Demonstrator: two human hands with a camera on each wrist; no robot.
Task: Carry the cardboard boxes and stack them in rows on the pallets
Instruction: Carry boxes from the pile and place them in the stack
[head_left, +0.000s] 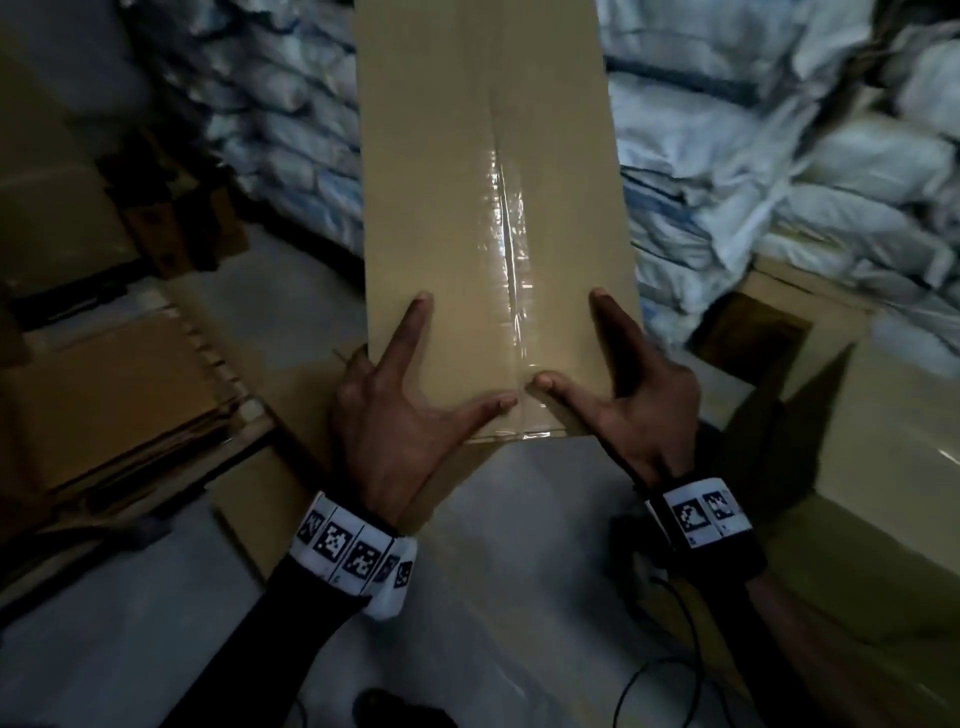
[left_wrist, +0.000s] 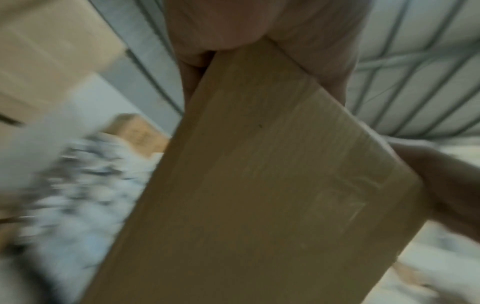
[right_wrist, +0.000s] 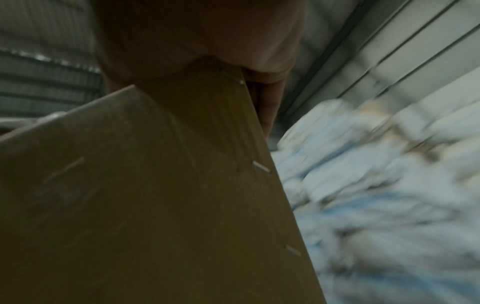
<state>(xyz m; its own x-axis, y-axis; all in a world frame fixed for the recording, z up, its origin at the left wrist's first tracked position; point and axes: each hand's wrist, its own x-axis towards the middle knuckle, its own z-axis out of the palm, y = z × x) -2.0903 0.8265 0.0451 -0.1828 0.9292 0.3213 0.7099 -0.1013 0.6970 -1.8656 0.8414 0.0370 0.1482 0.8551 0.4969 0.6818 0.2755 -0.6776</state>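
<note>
Both hands clamp the near end of a long cardboard box: the left hand takes its near left corner and the right hand its near right corner. On each, the thumb and forefinger lie spread flat on the taped top face while the other fingers wrap under, out of sight in the head view. Holding both corners this way probably keeps the long load level and stops it twisting. The box is in the air, lengthwise away from the person, above the grey floor. Flattened cardboard sheets lie on the floor to the left, another carton sits to the right, and stacked white sacks rise beyond. No pallet shows clearly, so the carry seems unfinished.
</note>
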